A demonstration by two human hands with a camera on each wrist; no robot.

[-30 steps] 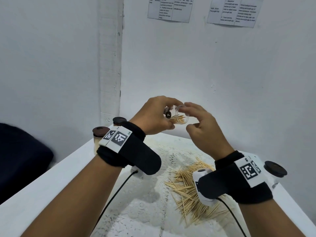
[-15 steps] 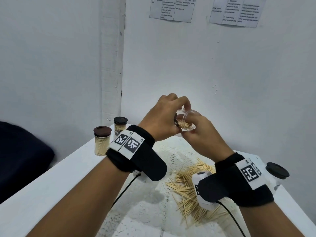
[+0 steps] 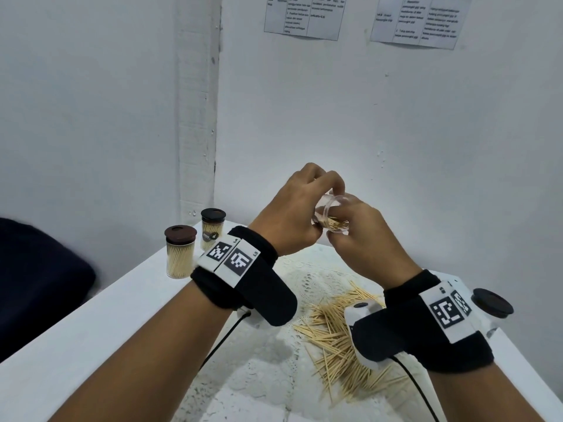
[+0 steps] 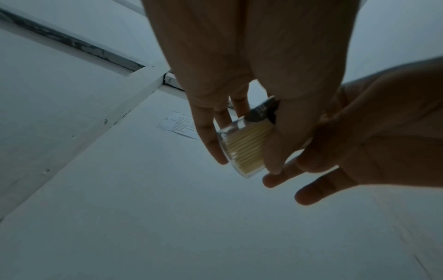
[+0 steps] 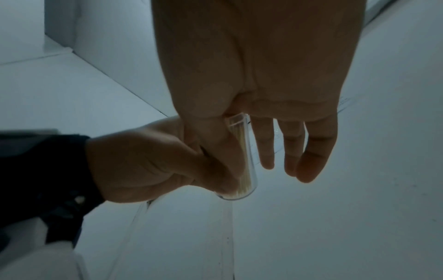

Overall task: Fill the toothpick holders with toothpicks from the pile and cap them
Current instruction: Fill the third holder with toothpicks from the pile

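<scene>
Holder (image 3: 330,215) clear, tilted, toothpicks inside, pinched between both hands.

The right hand (image 5: 258,75) fills the upper middle, palm toward the camera, three fingers (image 5: 267,144) hanging down loosely — its thumb lies along a clear toothpick holder (image 5: 243,163). The holder stands nearly upright in the picture, pale toothpicks (image 5: 245,181) showing through its wall near the lower end. The left hand (image 5: 148,164) comes in from the left with a black wrist strap (image 5: 45,168) behind it — its curled fingers wrap the holder's lower part. White walls (image 5: 311,227) lie behind, dim.
</scene>
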